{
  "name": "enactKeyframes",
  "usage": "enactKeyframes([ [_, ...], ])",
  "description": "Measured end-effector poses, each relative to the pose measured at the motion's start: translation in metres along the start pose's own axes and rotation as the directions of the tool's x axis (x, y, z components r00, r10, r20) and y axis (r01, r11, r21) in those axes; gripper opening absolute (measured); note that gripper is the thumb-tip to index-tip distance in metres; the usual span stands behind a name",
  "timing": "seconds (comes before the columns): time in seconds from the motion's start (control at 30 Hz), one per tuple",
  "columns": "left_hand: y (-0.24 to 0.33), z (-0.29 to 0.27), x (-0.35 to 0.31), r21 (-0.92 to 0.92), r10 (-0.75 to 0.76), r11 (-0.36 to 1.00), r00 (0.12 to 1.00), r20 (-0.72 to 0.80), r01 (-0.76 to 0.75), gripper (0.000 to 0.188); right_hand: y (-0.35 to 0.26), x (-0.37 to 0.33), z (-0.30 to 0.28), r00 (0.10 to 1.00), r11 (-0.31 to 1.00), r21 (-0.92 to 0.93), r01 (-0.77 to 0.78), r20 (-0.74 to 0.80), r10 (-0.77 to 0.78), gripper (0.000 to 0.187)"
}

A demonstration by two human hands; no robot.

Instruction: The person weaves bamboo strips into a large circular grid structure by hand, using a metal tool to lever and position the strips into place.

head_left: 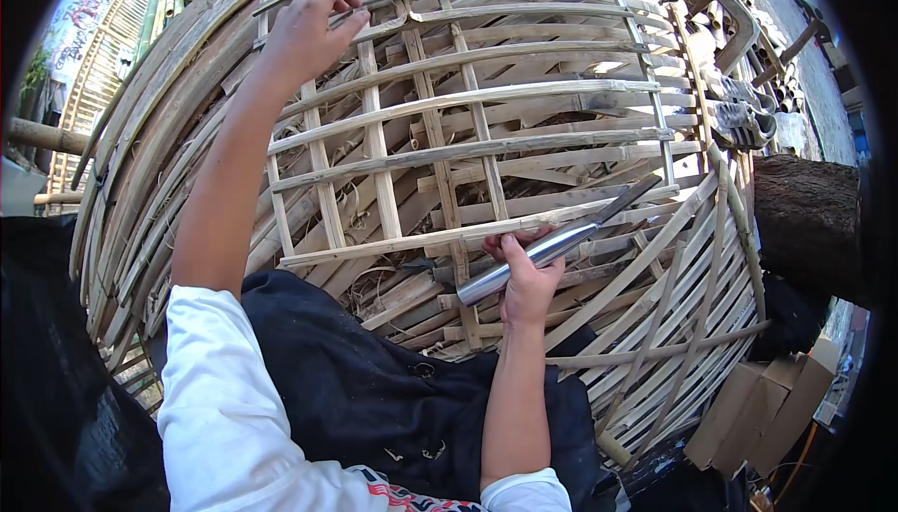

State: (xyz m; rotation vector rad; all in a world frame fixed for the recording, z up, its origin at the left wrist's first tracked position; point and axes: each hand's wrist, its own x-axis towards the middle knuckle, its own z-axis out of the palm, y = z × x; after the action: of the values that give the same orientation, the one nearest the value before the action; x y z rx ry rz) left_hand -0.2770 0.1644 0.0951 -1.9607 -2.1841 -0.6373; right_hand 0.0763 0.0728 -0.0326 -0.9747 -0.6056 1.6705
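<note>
A lattice of split bamboo slats (561,89) lies in front of me, with long slats running left to right and narrower strips crossing them. At its far left, my left hand (313,30) has curled fingers closed around a bamboo slat (524,9). My right hand (527,278) grips a knife (561,239) with a thick, shiny metal handle. The knife's dark, narrow blade points away to the right, lying over the right end of the nearest slat (421,236). Part of the handle is hidden behind my fingers.
Beneath the lattice is a large woven bamboo basket (673,325) heaped with loose bamboo strips and offcuts. A tree log (806,222) stands to the right, near a pair of sandals (744,115). An open cardboard box (762,409) sits at the lower right. Dark cloth (374,390) covers my lap.
</note>
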Motion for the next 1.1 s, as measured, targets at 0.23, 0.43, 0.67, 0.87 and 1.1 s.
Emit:
enactKeyframes([
  [0.23,0.134,-0.035,-0.162,0.174,-0.026,0.983,0.909,0.415,-0.052,0.049,-0.001,-0.002,0.004,1.000,1.000,-0.028,0.005,-0.011,-0.006,0.037],
  [0.43,0.142,-0.017,-0.199,0.155,-0.193,0.977,0.909,0.371,0.145,0.051,0.002,-0.003,0.007,1.000,0.999,-0.043,0.031,0.001,-0.031,0.034],
  [0.67,0.134,-0.015,-0.207,0.133,-0.180,0.983,0.824,0.537,0.128,0.029,0.012,-0.012,0.017,0.999,0.998,-0.053,0.034,-0.004,-0.034,0.030],
  [0.87,0.133,-0.017,-0.207,-0.045,-0.054,0.996,0.922,0.384,0.077,0.021,0.020,-0.015,0.012,0.999,0.997,-0.069,0.044,0.030,-0.042,0.040],
  [1.1,0.124,0.000,-0.211,-0.171,0.033,0.985,0.951,0.309,0.021,0.022,0.024,-0.027,0.025,1.000,0.996,-0.088,0.025,0.020,-0.023,0.050],
])
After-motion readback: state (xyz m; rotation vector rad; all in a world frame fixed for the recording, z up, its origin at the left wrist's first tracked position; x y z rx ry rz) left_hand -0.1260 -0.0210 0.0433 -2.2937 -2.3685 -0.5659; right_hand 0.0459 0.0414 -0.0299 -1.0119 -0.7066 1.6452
